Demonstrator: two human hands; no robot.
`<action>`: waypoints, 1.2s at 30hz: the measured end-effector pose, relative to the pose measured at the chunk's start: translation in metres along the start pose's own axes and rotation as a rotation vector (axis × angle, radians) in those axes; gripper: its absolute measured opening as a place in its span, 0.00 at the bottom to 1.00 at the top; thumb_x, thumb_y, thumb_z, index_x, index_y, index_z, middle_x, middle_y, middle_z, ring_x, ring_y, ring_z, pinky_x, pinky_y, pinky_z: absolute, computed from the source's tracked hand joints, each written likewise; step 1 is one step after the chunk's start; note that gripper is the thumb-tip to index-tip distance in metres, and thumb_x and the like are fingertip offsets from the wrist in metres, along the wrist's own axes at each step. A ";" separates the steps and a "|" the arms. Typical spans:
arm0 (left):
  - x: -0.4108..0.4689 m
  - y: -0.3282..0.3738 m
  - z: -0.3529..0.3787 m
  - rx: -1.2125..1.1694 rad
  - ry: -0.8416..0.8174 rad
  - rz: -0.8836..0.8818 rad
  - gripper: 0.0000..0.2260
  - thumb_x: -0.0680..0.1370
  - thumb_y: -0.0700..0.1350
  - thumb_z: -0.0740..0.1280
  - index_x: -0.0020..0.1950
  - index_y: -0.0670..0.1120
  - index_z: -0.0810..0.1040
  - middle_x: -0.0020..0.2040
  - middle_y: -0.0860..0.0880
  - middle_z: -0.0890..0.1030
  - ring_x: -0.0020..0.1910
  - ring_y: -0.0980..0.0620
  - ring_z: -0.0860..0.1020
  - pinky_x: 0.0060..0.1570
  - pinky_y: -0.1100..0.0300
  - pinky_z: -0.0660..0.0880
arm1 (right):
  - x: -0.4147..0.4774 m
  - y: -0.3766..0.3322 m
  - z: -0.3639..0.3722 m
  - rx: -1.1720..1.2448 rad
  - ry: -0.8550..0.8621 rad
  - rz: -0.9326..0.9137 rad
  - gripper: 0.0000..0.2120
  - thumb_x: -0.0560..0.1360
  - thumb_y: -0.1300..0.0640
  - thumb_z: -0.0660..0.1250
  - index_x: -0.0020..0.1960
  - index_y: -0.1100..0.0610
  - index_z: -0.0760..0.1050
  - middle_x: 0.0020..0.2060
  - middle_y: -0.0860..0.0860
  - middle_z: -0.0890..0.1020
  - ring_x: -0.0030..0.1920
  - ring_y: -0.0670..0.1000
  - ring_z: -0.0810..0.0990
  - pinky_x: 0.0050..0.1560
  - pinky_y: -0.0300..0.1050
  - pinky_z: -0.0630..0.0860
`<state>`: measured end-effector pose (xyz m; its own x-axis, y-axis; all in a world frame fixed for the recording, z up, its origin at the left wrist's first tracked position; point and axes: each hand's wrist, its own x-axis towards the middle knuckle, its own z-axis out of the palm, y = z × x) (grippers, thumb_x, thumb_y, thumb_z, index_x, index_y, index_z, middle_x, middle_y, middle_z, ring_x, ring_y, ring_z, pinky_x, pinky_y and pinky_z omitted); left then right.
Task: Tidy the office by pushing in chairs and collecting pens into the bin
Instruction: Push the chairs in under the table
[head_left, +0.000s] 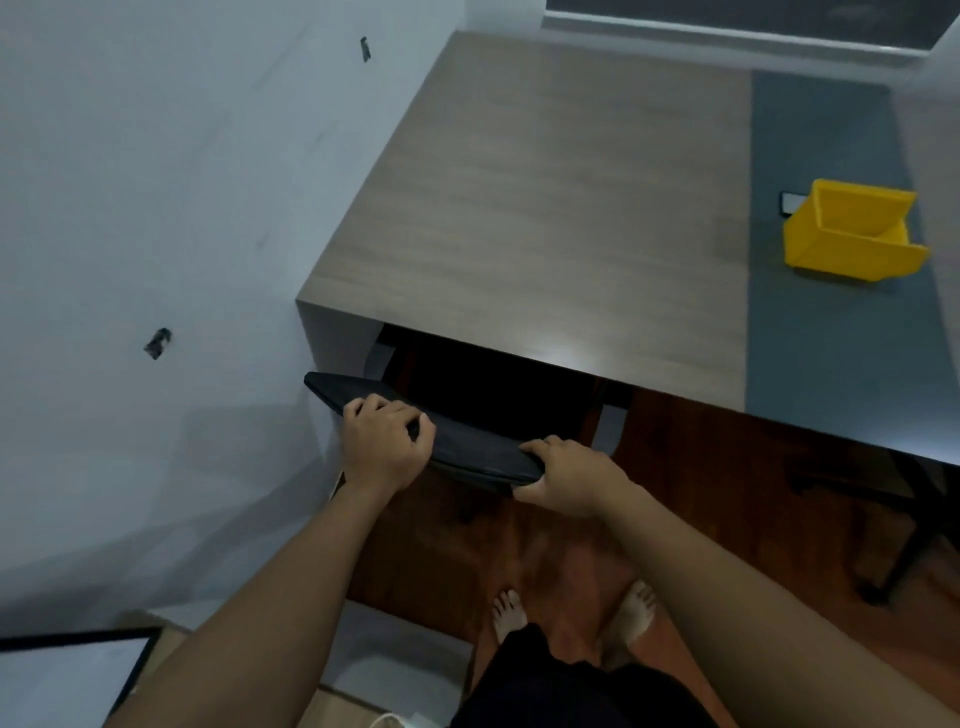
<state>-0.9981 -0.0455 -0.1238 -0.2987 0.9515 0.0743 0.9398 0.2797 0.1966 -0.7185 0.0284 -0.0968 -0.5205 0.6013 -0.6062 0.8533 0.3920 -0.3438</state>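
Note:
A black chair shows only the top edge of its backrest (470, 449); its seat lies in shadow under the grey-brown desk (545, 208). My left hand (387, 447) grips the left part of the backrest top, fingers curled over it. At the backrest's right end, my right hand (569, 480) holds on with the thumb underneath. A yellow open-front bin (852, 234) stands on the desk's dark blue strip at the far right; I see no pens in it or on the desk.
A white wall (156, 234) runs close along the desk's left side. A small dark flat object (790, 202) lies behind the bin. The black base of another chair (883, 545) stands on the reddish wood floor at right. My bare feet (571, 618) are below.

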 end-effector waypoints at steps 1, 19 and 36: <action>0.007 0.001 0.000 -0.004 -0.003 0.002 0.16 0.81 0.55 0.62 0.47 0.51 0.88 0.46 0.55 0.87 0.49 0.50 0.78 0.60 0.49 0.66 | 0.003 0.001 -0.004 -0.004 0.011 0.010 0.42 0.74 0.25 0.62 0.82 0.44 0.63 0.74 0.50 0.73 0.69 0.56 0.75 0.62 0.58 0.78; 0.075 0.033 0.009 -0.211 -0.128 0.174 0.17 0.82 0.63 0.59 0.55 0.59 0.86 0.56 0.61 0.83 0.64 0.54 0.73 0.63 0.49 0.59 | 0.028 0.037 -0.058 -0.094 0.315 0.223 0.22 0.78 0.33 0.69 0.67 0.42 0.79 0.58 0.50 0.80 0.61 0.56 0.80 0.61 0.59 0.72; 0.079 0.030 0.009 -0.294 -0.159 0.294 0.15 0.83 0.65 0.61 0.59 0.62 0.83 0.58 0.64 0.81 0.68 0.57 0.70 0.67 0.46 0.58 | 0.025 0.037 -0.053 -0.080 0.304 0.325 0.29 0.81 0.31 0.62 0.71 0.51 0.75 0.66 0.56 0.76 0.72 0.59 0.70 0.68 0.69 0.68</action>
<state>-0.9920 0.0395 -0.1210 0.0253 0.9994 0.0223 0.8867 -0.0327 0.4611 -0.7021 0.0949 -0.0864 -0.2220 0.8747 -0.4308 0.9750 0.1949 -0.1066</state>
